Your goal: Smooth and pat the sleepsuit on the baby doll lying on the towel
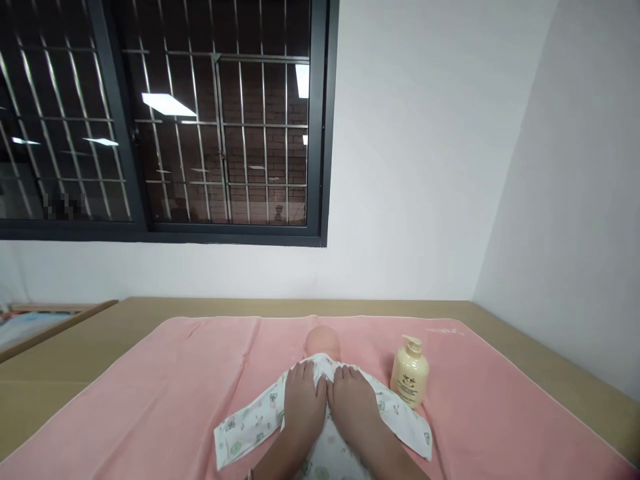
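A baby doll in a white printed outfit (250, 430) lies on a pink towel, its bald head (323, 341) pointing away from me and its sleeves spread to both sides. My left hand (306, 399) rests flat on the left of the doll's upper body, fingers stretched toward its shoulder. On the right side, my right hand (353, 400) lies the same way, palm down. The thumbs meet or nearly meet in the middle. Neither hand appears to hold anything. Both forearms cover part of the doll's lower body.
A pale yellow pump bottle (410, 372) stands close to the doll's right-hand sleeve. The pink towel (165, 387) covers most of the tan table (100, 340). Beyond its far edge are a white wall (400, 167) and a dark-framed barred window (320, 133).
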Available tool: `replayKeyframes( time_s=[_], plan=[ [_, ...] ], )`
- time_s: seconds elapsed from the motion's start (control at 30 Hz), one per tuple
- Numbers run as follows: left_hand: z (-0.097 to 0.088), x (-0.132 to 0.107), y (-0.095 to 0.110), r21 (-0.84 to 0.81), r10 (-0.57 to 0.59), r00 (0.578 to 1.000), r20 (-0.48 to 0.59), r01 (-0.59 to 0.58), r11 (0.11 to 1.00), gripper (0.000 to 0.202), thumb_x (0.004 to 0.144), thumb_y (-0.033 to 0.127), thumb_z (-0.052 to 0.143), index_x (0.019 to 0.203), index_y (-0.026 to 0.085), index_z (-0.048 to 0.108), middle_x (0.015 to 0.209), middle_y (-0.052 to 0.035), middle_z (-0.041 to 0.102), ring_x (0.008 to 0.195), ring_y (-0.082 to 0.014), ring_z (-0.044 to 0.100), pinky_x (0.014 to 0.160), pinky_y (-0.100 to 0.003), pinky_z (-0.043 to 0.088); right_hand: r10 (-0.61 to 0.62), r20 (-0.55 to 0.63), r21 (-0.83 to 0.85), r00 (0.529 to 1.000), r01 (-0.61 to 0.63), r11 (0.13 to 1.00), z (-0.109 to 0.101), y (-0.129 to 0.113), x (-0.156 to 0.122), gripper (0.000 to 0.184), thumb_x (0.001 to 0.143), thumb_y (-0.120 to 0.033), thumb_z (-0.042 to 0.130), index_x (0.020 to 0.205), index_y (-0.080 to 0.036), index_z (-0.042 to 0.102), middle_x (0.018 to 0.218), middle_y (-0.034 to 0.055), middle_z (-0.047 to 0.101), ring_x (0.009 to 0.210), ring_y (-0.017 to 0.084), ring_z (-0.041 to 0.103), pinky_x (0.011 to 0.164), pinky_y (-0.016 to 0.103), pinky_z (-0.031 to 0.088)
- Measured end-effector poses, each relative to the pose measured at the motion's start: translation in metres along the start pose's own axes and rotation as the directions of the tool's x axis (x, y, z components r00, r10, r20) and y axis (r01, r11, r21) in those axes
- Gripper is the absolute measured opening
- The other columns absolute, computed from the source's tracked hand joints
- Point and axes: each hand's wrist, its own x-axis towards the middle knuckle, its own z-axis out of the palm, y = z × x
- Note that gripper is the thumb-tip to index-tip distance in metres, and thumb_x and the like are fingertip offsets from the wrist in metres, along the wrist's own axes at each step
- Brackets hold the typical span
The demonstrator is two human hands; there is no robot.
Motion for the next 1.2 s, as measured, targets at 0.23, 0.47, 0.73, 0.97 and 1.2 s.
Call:
replayKeyframes(
  time_s=[0.23,0.47,0.73,0.97,1.2],
  plan=[
    [0.006,-0.003,-0.004,-0.101,0.045,0.997,-0.063,-0.051,0.994,0.035,0.092,0.030,0.038,0.111,0.016,0.064,0.110,-0.0125,0.067,0.105,-0.0276,0.058,0.094,-0.044,0.044,-0.009,-0.024,0.018,1.000,0.009,1.000,-0.001,0.001,-0.001,0.034,0.095,-0.020,0.038,0.106,-0.008,0.067,0.105,0.0211,0.067,0.099,0.032,0.061,0.091,0.045,0.042],
    [0.008,-0.008,-0.001,-0.131,0.065,0.993,-0.103,-0.078,0.988,0.033,0.093,0.028,0.037,0.106,0.019,0.066,0.106,-0.0110,0.068,0.103,-0.0254,0.061,0.095,-0.043,0.045,0.032,0.093,0.252,0.995,-0.055,0.966,0.004,0.024,0.019,0.041,0.095,-0.034,0.041,0.123,-0.014,0.062,0.133,0.0161,0.058,0.128,0.032,0.047,0.111,0.055,0.023],
    [0.009,0.000,-0.010,-0.182,-0.077,0.996,-0.050,0.066,0.981,0.035,0.090,0.036,0.043,0.113,0.019,0.064,0.114,-0.0110,0.067,0.108,-0.0266,0.058,0.099,-0.044,0.043,-0.069,0.041,0.005,0.997,0.069,0.998,0.020,0.000,0.005,0.042,0.092,-0.011,0.035,0.124,-0.006,0.062,0.127,0.0232,0.060,0.121,0.034,0.053,0.107,0.050,0.032],
    [0.010,-0.005,-0.010,-0.294,-0.012,0.990,-0.139,-0.030,0.955,0.027,0.090,0.036,0.047,0.097,0.022,0.068,0.098,-0.0098,0.069,0.098,-0.0256,0.062,0.090,-0.042,0.048,0.049,0.077,0.200,0.996,-0.064,0.978,0.015,0.019,0.019,0.050,0.096,-0.033,0.040,0.136,-0.007,0.053,0.140,0.0184,0.051,0.134,0.032,0.042,0.111,0.046,0.030],
    [0.004,-0.001,-0.013,-0.187,-0.084,0.996,-0.015,0.079,0.979,0.037,0.090,0.039,0.042,0.110,0.018,0.064,0.110,-0.0107,0.067,0.108,-0.0279,0.059,0.098,-0.047,0.045,-0.092,0.064,0.103,0.994,0.085,0.991,0.013,0.000,0.003,0.045,0.095,-0.019,0.036,0.133,-0.004,0.055,0.135,0.0225,0.054,0.129,0.032,0.047,0.111,0.046,0.026]
  ],
)
